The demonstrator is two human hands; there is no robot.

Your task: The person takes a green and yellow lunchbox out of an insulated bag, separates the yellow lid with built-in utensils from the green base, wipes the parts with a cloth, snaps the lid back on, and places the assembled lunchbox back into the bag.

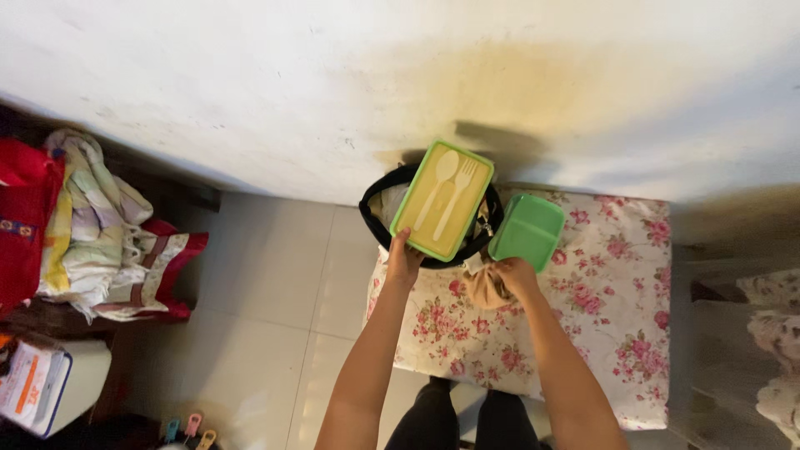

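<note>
My left hand (403, 260) grips the near edge of a green-rimmed lunch box lid (442, 200) with a pale spoon and fork set in its top. The lid is held tilted over the mouth of a black bag (373, 207) standing at the far left of a floral-covered table (600, 308). My right hand (512, 277) is closed on a bunched tan cloth (487, 287) just in front of the bag. A green lunch box (528, 231) rests on the table right beside the bag, touching distance from my right hand.
A white wall (333, 83) rises right behind the table. Pale floor tiles (258, 292) lie to the left. Folded cloths and a red bag (100, 233) pile up at the far left, with a white box (37, 387) below them. Coloured pegs (187, 429) lie on the floor.
</note>
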